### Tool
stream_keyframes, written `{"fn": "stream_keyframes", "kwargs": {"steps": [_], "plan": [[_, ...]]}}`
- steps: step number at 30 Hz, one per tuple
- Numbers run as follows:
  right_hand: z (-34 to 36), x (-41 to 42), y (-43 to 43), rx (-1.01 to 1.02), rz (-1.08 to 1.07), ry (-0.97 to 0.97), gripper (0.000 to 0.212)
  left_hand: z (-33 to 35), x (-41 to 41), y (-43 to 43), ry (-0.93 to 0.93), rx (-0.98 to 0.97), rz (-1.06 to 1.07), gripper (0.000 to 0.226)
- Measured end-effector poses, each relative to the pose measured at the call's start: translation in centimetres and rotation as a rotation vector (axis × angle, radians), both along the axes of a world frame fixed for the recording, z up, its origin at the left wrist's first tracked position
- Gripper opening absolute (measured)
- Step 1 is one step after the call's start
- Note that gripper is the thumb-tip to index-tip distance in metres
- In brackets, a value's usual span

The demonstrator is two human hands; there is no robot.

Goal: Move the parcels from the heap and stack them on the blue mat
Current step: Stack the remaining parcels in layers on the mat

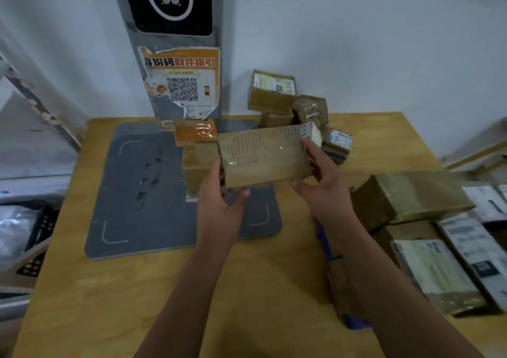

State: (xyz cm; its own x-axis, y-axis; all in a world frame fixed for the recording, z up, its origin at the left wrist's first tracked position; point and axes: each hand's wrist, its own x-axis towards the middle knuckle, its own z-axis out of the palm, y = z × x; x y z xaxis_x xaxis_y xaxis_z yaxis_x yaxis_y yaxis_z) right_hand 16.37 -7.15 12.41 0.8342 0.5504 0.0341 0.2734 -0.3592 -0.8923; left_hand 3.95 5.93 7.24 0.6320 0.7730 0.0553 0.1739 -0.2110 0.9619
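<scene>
Both hands hold a flat brown cardboard parcel [264, 156] in the air over the right part of the blue-grey mat [142, 193]. My left hand [219, 206] grips its lower left corner and my right hand [321, 179] grips its right end. Just left of it, a stack of brown parcels [196, 165] stands on the mat, topped by an orange-taped packet [194, 132]. A heap of parcels [285, 97] lies at the back of the table against the wall. More parcels [411, 198] lie at the right side of the table.
A wooden table [109, 289] carries everything. A grey scanner post with an orange QR poster [182, 83] rises behind the mat. Labelled parcels [439, 272] crowd the table's right edge. A small labelled box [337, 143] sits behind my right hand. Shelving and a dark crate [27, 234] stand at the left.
</scene>
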Motion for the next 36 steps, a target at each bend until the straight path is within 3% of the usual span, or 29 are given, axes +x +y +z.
{"fn": "stream_keyframes", "kwargs": {"steps": [3, 6, 10, 14, 18, 27, 36], "plan": [[2.3, 0.7, -2.1, 0.023, -0.073, -0.098, 0.066, 3.3, 1.8, -1.8, -0.101, 0.074, 0.120, 0.046], [4.3, 1.9, -4.0, 0.109, -0.169, -0.150, 0.054, 6.2, 4.4, -3.7, -0.116, 0.294, 0.135, 0.025], [7.4, 4.5, -7.0, 0.230, -0.233, -0.266, 0.039, 10.0, 8.0, -7.3, -0.127, 0.505, 0.173, 0.039], [10.8, 8.6, -12.4, 0.177, -0.261, -0.468, 0.051, 13.9, 11.5, -12.4, -0.148, 0.636, 0.183, 0.045], [12.8, 13.5, -19.2, 0.189, -0.316, -0.540, 0.049, 16.7, 16.2, -19.2, -0.135, 0.691, 0.156, 0.046], [12.5, 23.1, -33.5, 0.058, -0.344, -0.449, 0.045, 17.1, 26.2, -32.1, 0.038, 0.583, -0.063, 0.045], [7.3, 26.8, -36.6, -0.179, -0.252, -0.213, 0.057, 13.3, 30.2, -35.0, 0.372, 0.651, -0.125, 0.040]]}}
